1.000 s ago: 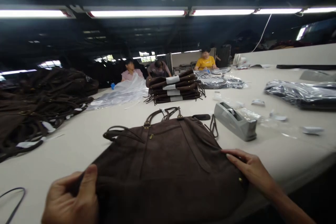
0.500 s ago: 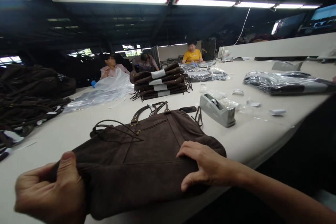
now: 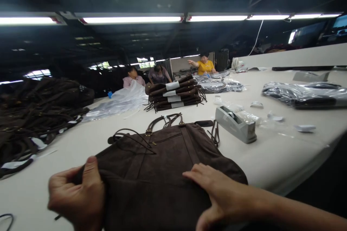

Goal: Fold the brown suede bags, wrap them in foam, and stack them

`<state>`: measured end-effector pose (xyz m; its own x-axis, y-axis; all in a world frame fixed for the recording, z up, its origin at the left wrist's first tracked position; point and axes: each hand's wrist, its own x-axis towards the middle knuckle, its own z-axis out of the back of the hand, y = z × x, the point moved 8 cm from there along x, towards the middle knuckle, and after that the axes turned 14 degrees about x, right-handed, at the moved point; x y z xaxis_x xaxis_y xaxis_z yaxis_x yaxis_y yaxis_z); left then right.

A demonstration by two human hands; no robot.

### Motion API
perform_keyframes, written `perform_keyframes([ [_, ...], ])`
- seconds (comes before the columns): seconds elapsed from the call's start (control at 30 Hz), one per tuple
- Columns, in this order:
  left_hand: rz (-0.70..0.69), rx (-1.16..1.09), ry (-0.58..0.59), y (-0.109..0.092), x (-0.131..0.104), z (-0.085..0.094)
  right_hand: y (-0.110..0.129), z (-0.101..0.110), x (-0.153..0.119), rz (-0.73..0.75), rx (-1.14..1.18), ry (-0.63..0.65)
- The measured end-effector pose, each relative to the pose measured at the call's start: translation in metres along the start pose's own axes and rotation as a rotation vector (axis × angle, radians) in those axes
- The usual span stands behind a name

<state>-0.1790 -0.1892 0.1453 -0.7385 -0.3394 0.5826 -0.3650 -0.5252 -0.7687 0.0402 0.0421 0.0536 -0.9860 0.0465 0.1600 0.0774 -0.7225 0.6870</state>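
Left hand (image 3: 78,193) clasps the brown bag (image 3: 162,177) by its left edge; right hand (image 3: 219,189), spread wide, seems resting on its front; tape dispenser (image 3: 235,125) stands to its right.

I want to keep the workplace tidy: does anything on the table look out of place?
Slightly: white scraps lie scattered on the table, right of the grey tape dispenser, looking like litter. The brown bag shows no visible damage.

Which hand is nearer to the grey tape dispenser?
Right. The right hand is spread over the brown handbag, below the grey tape dispenser in view; the left hand grips the handbag's left side, farther away.
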Motion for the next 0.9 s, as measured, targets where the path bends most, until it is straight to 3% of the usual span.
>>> perform_keyframes([
  [0.07,0.012,-0.003,-0.051,-0.003,-0.003,0.003,-0.008,-0.027,0.003,0.082,-0.173,-0.052],
  [0.2,-0.003,-0.022,-0.034,-0.008,-0.010,-0.001,-0.027,-0.073,0.020,0.230,-0.448,-0.340],
  [0.27,-0.005,-0.008,-0.018,-0.008,-0.011,0.001,-0.030,-0.084,0.027,0.279,-0.513,-0.394],
  [0.33,-0.004,0.019,0.002,-0.008,-0.010,0.006,-0.028,-0.082,0.035,0.236,-0.520,-0.338],
  [0.43,-0.020,0.072,0.041,-0.007,-0.004,0.016,-0.017,-0.059,0.042,0.005,-0.411,-0.121],
  [0.5,-0.041,0.122,0.073,-0.008,0.004,0.020,0.001,-0.032,0.041,-0.136,-0.319,-0.032],
  [0.6,-0.128,0.229,0.109,-0.017,0.020,0.023,0.038,0.020,0.043,-0.152,-0.225,-0.041],
  [0.7,-0.198,0.266,0.166,-0.021,0.037,0.021,0.057,0.062,0.056,-0.125,-0.075,-0.042],
  [0.77,-0.121,0.253,0.219,-0.003,0.045,0.019,0.060,0.083,0.070,-0.086,0.047,-0.048],
  [0.9,0.062,0.268,0.382,0.072,0.025,0.013,0.054,0.096,0.090,0.008,0.361,-0.040],
])
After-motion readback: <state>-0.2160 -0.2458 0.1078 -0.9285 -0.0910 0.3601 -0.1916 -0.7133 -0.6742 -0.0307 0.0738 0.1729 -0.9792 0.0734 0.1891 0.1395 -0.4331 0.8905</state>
